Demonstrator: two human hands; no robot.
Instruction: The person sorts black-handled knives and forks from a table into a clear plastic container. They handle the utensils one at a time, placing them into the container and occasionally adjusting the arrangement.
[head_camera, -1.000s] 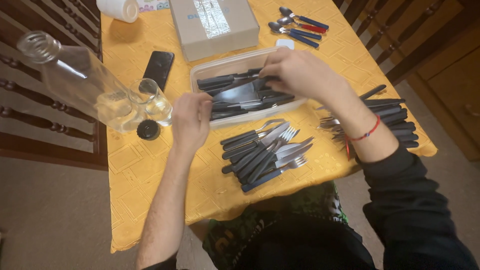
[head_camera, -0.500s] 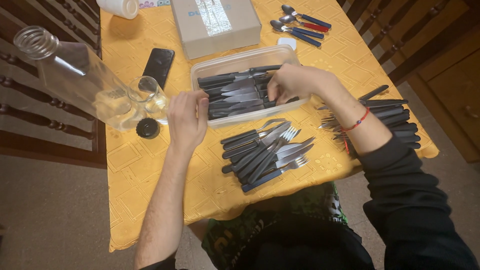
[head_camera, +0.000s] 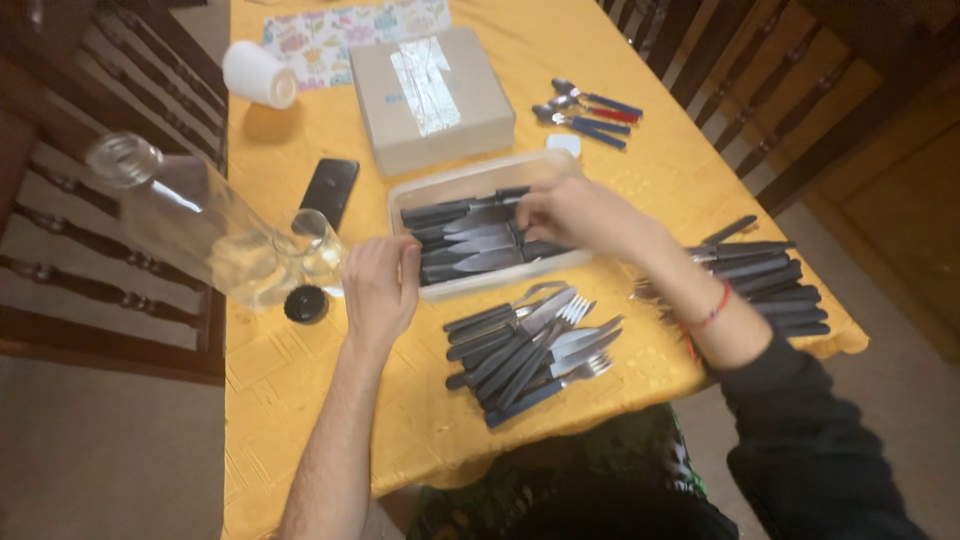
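Observation:
A clear plastic container (head_camera: 500, 276) stands on the yellow tablecloth and holds several dark-handled knives (head_camera: 465, 240) laid side by side. My left hand (head_camera: 382, 285) curls against the container's left end, its fingers on the wall. Inside the container's right half, my right hand (head_camera: 575, 215) lies on the knives with its fingers bent down; whether it grips one is hidden. A mixed pile of forks and knives (head_camera: 530, 345) lies in front of the container, just right of my left hand.
Another heap of dark-handled cutlery (head_camera: 770, 280) lies by the table's right edge. Behind the container are a taped cardboard box (head_camera: 430, 95), spoons (head_camera: 585, 108), a black phone (head_camera: 329, 190) and a white cup (head_camera: 258, 75). A glass bottle (head_camera: 200, 230), a glass (head_camera: 318, 245) and a black cap (head_camera: 305, 304) stand left.
My right hand came down from the container's far rim, where it held a knife, onto the knives inside. My left hand stayed at the container's end. The view shifted, showing more of the far table.

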